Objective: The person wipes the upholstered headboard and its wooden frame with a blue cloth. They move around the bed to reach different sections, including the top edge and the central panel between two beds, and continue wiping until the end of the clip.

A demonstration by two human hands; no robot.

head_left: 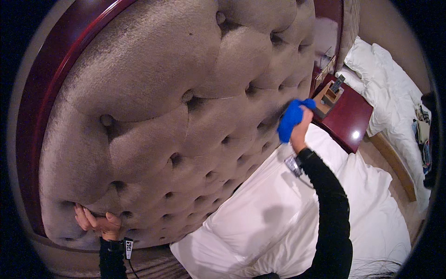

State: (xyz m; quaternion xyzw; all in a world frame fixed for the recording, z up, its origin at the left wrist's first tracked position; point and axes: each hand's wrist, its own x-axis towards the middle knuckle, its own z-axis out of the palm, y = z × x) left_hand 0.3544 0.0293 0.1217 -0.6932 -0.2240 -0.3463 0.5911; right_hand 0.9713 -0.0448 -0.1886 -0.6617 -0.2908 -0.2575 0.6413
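Nearest me, my left hand point(99, 223) presses its spread fingers into the lower edge of the tufted headboard point(186, 107), holding nothing. My right hand point(299, 126) is closed around a blue cloth point(291, 119) held against the padding's right side — how much is already wiped I can't judge, since the fabric looks alike everywhere. White pillows point(288, 218) hide the headboard's bottom — items on the red nightstand point(349, 118) are too small to identify.

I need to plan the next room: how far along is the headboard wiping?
Done: cannot tell; wiped fabric looks no different. In hand: the right hand presses a blue cloth on the tufted headboard's right side, the left hand braced at its lower left. Left: unclear.
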